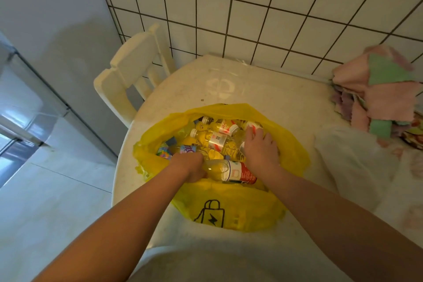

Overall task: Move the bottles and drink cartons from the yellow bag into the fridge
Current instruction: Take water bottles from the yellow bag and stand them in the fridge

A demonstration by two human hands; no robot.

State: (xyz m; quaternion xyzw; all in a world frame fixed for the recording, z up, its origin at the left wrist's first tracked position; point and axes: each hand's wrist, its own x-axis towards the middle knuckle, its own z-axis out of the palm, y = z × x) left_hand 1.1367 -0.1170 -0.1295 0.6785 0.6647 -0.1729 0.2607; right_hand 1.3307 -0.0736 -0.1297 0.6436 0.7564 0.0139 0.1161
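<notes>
Many bottles in yellow bag | left fingers grip red-labelled bottle | right fingers unclear

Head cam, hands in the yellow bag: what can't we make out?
- Head view: grip of the right hand, hidden under its own back.
- Cap of the red-label bottle, covered by the left hand gripping it.
- Lower contents of the yellow bag, buried under top bottles.
- Fridge, cut by left edge.

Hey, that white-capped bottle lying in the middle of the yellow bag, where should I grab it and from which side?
Wrap your fingers round the labelled middle of the white-capped bottle, coming down from above. It lies on its side atop other bottles in the yellow bag, cap pointing left, so its round body is exposed upward while its sides are crowded.
</notes>
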